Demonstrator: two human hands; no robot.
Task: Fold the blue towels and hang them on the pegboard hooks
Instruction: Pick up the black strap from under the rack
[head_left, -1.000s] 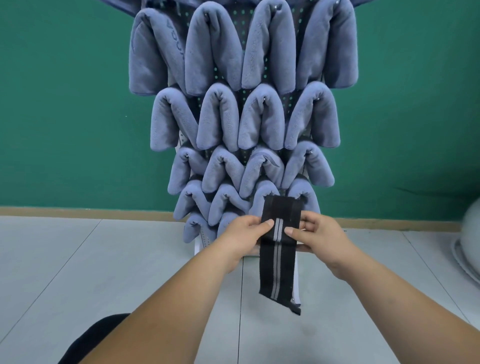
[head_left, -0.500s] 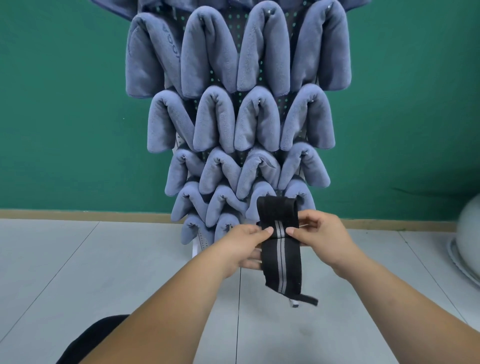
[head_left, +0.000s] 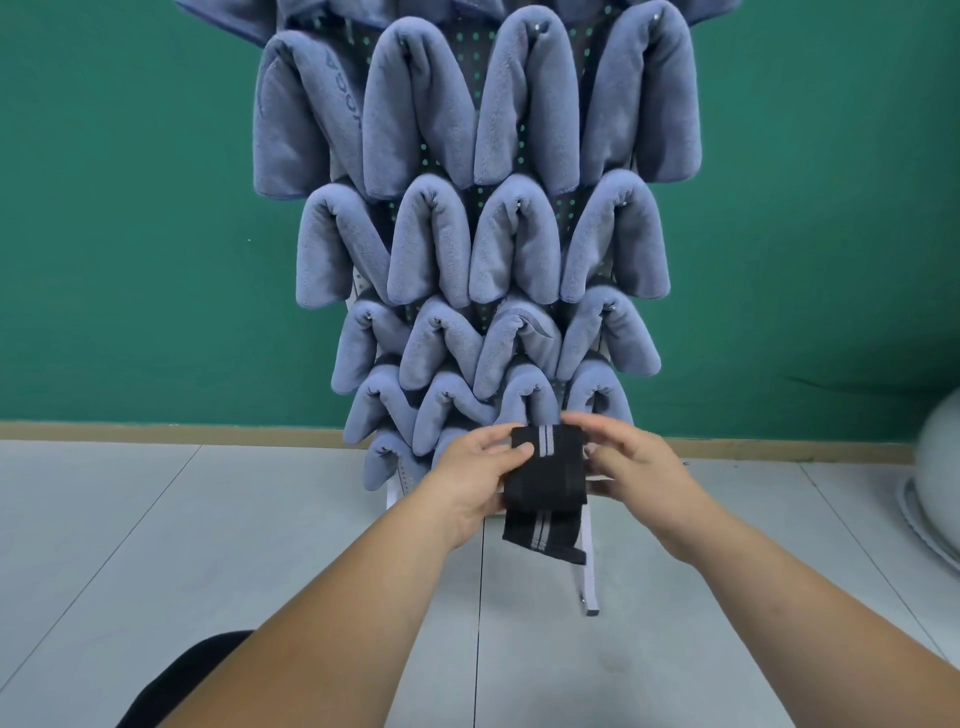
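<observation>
Below the pegboard's (head_left: 480, 47) lowest blue towels (head_left: 514, 249), left hand (head_left: 480, 475) pinches and right hand's (head_left: 641, 462) curled fingers clasp the folded black striped band (head_left: 545, 475), whose loose tail may unroll if either slips.

place: bare staged room | evidence: plain green wall (head_left: 130, 260), grey tiled floor (head_left: 182, 545), freestanding pegboard (head_left: 480, 78) hung with blue towels (head_left: 415, 114)

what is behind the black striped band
The black band, held by the left hand and right hand, covers the lowest blue towels and pegboard bottom; its white leg shows below. Hooks there are hidden.
</observation>
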